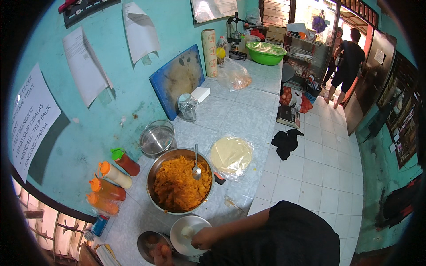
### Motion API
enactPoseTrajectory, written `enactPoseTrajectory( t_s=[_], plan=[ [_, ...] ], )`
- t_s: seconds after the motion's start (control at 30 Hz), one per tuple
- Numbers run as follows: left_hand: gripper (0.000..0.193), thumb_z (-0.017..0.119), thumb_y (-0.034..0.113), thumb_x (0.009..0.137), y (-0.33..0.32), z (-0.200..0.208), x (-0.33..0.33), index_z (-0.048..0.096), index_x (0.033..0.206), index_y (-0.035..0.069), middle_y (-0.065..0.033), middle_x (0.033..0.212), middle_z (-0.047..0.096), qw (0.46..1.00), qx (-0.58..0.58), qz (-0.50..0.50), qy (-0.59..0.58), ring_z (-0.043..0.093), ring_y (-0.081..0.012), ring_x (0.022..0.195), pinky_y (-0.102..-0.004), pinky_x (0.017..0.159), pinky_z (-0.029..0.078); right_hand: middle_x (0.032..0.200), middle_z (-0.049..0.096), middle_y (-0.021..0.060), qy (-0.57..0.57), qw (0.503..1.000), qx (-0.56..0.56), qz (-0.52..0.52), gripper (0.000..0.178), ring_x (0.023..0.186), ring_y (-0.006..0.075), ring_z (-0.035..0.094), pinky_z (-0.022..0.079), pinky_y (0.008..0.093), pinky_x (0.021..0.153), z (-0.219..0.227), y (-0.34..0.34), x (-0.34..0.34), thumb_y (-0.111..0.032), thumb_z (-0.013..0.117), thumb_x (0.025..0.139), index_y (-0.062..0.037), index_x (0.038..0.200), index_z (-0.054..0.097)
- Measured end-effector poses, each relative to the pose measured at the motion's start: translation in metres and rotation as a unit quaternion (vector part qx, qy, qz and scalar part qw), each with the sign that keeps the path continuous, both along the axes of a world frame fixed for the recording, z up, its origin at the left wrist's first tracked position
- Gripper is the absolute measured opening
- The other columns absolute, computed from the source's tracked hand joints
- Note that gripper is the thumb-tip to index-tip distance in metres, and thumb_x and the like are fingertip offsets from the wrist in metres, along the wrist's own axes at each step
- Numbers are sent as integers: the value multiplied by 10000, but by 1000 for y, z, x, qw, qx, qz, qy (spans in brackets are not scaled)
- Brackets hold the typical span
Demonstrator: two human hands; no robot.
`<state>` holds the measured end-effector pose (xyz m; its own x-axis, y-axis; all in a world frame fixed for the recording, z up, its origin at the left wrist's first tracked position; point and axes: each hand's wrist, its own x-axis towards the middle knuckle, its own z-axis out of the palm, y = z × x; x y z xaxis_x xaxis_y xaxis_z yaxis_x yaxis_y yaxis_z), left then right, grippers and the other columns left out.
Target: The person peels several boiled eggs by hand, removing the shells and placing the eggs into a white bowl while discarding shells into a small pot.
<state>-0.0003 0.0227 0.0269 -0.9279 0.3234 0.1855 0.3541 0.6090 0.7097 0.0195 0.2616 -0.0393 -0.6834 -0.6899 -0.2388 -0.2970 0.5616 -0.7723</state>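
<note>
My left hand (159, 258) reaches into a dark metal bowl (141, 247) at the lower edge, its fingers closed around a brown egg (166, 250). Another brown egg (153, 239) lies in that bowl. My right hand (203, 238) is over the white bowl (200, 221) beside it, fingers closed and pointing down. At its fingertips is a small pale rounded thing (187, 232) that looks like a peeled egg. Beyond both bowls stands a large steel basin (150, 195) of orange mash (177, 181), with a spoon (196, 168) resting on top.
Round pale wrappers (230, 156) in clear plastic lie right of the basin. Several sauce bottles (116, 175) line the wall side. A clear container (157, 137), glass jug (187, 107), blue cutting board (177, 80) and green basin (266, 53) stand farther back. Two people (348, 62) are by the doorway.
</note>
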Motion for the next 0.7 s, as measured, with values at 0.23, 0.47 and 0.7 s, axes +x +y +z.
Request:
enactPoseTrajectory(
  t_s=[0.23,0.47,0.7],
  plan=[
    [405,611,183,820,-11,-34,-8,520,1174,10,-177,1095,571,998,21,25,-61,529,-328,1043,-398,902,415,997,613,110,-77,996,51,-15,260,954,286,582,452,396,814,24,-2,-7,-241,533,792,-130,1017,604],
    [341,591,186,814,-10,-24,-7,553,1122,45,-151,1034,590,988,115,81,-69,548,-288,948,-365,847,417,1028,604,125,-7,999,-27,-34,257,982,294,575,457,377,828,40,-8,-8,-194,571,812,-84,1041,611],
    [287,543,189,860,-7,-20,5,556,1100,31,-147,929,612,963,201,166,-72,559,-269,920,-361,815,426,927,597,120,-14,997,-72,-37,214,867,282,603,477,357,749,66,-29,-28,-162,600,805,-56,991,612]
  ],
)
